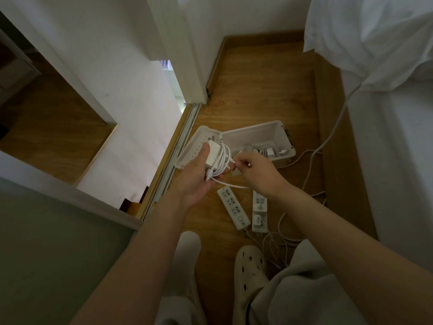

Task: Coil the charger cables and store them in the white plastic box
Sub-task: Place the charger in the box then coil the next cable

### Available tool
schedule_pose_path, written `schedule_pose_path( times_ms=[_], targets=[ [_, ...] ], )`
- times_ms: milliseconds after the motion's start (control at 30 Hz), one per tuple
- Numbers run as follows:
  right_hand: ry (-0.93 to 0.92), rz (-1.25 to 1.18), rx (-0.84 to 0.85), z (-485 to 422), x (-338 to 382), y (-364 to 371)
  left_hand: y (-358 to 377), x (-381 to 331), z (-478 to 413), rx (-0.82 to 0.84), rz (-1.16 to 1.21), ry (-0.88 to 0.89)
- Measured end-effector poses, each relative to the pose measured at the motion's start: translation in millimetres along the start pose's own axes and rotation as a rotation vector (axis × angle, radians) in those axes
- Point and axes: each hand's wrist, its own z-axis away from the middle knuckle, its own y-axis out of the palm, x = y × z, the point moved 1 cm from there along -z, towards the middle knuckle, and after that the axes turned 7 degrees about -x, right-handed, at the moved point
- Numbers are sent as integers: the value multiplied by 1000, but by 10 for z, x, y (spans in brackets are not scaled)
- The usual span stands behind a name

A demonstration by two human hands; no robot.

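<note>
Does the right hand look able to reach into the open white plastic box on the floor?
Probably yes. The white plastic box lies open just beyond the right hand, with nothing between them, though that hand pinches the thin white charger cable.

The left hand's fingers lie hidden behind the charger and its wound cable. The cable's end vanishes between the pinching fingertips of the right hand, so its plug cannot be told. The left hand covers much of the box lid. Inside the white box the chargers and leads are too small to tell apart. The right wrist hides the far end of one power strip. A long floor lead disappears under the bedding.
</note>
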Motion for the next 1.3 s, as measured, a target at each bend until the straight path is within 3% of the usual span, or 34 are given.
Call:
schedule_pose_path(
  times_ms=[100, 267, 467, 733, 900, 1000, 1133, 1233, 1300],
  targets=[
    [41, -53, 50, -2, -68, 22, -5, 7, 33, 45, -82, -15],
    [166, -356, -33, -16, -93, 6, -26, -4, 40, 66, -152, 9],
    [262, -344, 182, 19, -3, 10, -11, 6, 37, 40, -223, 128],
    [139, -297, -72, -1, -62, -29, 37, 11, 49, 87, -190, 155],
    [235, -564, 41, 7, -68, -80, 3, -29, 43, 60, -111, 74],
    [29, -351, 109, 34, -3, -31, -9, 2, 23, 52, 38, 26],
    [-84, -136, -58, 39, 14, 38, -32, 17, 6, 65, 183, 1],
    [-168, 76, -167, 34, 1, -11, 13, 41, 5, 56, 137, 23],
    [-240, 125, -128, 28, 23, -36, 48, 61, -6, 55, 7, 74]
  ],
)
